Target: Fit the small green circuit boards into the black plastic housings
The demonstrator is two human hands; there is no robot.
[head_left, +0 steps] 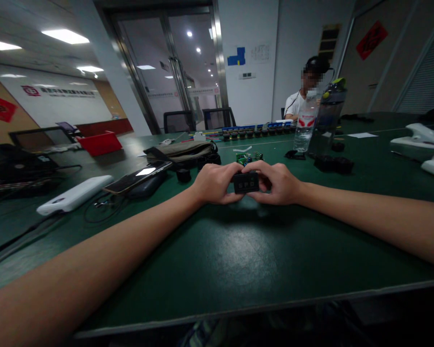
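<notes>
Between my two hands, a little above the green table point(217, 270), is a small black rectangular case point(246, 183) with the letters "SPD" on the side facing me. My left hand point(217, 184) grips its left end, fingers along the top and thumb below. At the other end my right hand point(277, 183) holds it the same way, thumb underneath and index finger on top. The far side of the case is hidden. Just behind my hands lie some green circuit boards point(255, 157), partly covered by my fingers.
On the left are a white power bank point(74, 195), a phone point(139, 177) and a grey-brown bag point(183, 152). A water bottle point(304, 130) and a tall dark bottle point(329, 118) stand right of centre. A row of blue-and-black parts point(256, 130) lies farther back. Another person point(298, 103) sits across the table.
</notes>
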